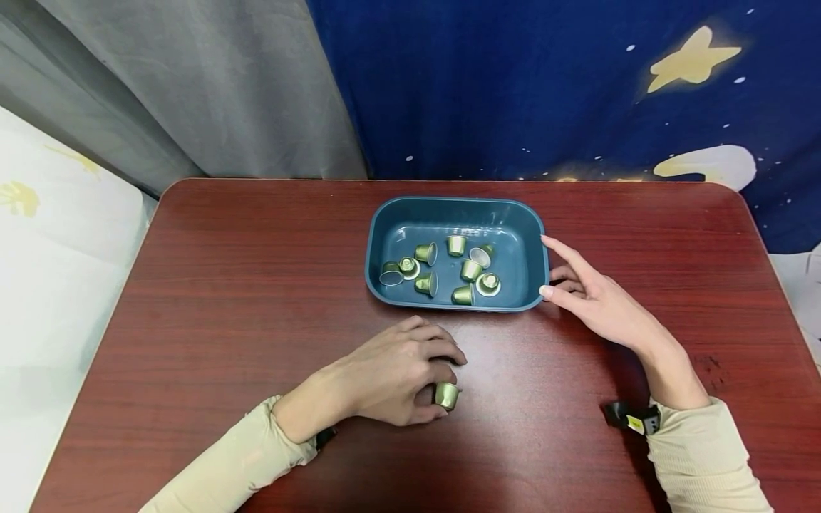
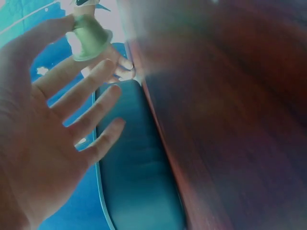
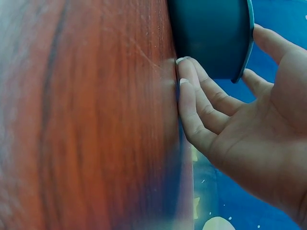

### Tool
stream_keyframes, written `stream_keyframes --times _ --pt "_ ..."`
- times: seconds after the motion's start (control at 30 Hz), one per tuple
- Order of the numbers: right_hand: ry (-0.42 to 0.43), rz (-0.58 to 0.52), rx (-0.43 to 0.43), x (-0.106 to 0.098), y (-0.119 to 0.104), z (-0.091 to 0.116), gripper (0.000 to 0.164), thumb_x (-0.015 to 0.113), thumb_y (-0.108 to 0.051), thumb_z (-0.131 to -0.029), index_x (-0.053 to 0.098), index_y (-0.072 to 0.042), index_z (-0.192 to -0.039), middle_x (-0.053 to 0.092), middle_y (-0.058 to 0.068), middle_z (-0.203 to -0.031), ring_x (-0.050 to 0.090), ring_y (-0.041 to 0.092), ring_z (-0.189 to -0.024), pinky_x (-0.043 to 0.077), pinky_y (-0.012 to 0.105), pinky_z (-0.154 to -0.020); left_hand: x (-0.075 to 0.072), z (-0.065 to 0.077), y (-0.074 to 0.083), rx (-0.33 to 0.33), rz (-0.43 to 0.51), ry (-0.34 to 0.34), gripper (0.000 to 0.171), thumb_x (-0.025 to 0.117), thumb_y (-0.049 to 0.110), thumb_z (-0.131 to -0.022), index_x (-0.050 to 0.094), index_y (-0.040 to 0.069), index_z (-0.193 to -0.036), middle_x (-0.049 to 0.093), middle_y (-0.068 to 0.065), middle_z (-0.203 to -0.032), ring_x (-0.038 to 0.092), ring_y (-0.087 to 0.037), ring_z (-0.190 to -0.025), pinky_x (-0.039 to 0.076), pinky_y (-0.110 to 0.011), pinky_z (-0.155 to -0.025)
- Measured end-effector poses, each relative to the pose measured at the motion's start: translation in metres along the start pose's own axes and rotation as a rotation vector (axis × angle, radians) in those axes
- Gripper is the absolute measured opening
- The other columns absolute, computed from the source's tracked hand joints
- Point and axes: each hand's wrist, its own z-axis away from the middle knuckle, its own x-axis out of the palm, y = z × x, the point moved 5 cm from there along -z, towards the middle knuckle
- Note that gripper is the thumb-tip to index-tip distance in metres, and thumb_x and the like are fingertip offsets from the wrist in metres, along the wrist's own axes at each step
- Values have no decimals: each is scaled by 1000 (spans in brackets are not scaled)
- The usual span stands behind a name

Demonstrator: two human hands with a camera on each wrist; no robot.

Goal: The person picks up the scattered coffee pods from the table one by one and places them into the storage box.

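Observation:
My left hand (image 1: 393, 374) is low over the table in front of the bin. Its thumb and index finger pinch a small green coffee capsule (image 1: 447, 396), while the other fingers are spread. In the left wrist view this capsule (image 2: 90, 38) shows its wider rimmed end turned toward the palm side. My right hand (image 1: 596, 299) rests at the right end of a dark teal plastic bin (image 1: 449, 308), thumb and index fingertip at its rim. In the right wrist view the remaining fingers lie loosely bent beside the bin wall (image 3: 211, 38). Several more green capsules (image 1: 471, 270) lie scattered inside the bin.
The bin stands on a reddish-brown wooden table (image 1: 256, 285), close to its back edge. Behind the table hang a grey curtain (image 1: 224, 85) and a dark blue curtain (image 1: 513, 85) with stars. A black strap (image 1: 631, 419) circles the right wrist.

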Motion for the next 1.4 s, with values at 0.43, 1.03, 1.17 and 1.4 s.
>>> stream_keyframes --times 0.43,1.03,1.17,1.4 --pt "-9 -10 6 0 -1 0 71 63 -28 -99 22 -46 -154 64 7 -118 65 15 -101 47 13 -85 -8 -1 4 68 27 117 22 65 43 -83 68 22 -88 60 6 -128 45 -17 -129 30 -36 -111" --pt "-15 -20 5 -2 -1 1 71 61 -26 -100 21 -45 -155 64 8 -119 65 15 -102 46 14 -85 -28 -8 -2 77 -79 218 26 56 43 -84 67 19 -82 62 2 -125 46 -22 -130 27 -42 -112" --pt "-17 -26 2 -2 -1 0 71 61 -25 -100 22 -45 -155 64 8 -118 65 15 -101 47 14 -85 -34 -9 -8 71 -93 246 28 55 43 -85 66 18 -81 63 1 -125 48 -23 -128 27 -44 -112" --pt "-19 -34 0 -2 -1 0 71 62 -25 -100 22 -45 -155 64 8 -117 66 17 -100 47 14 -84 -43 -12 -20 60 -134 301 27 59 41 -85 67 15 -81 65 0 -124 51 -24 -125 30 -46 -111"
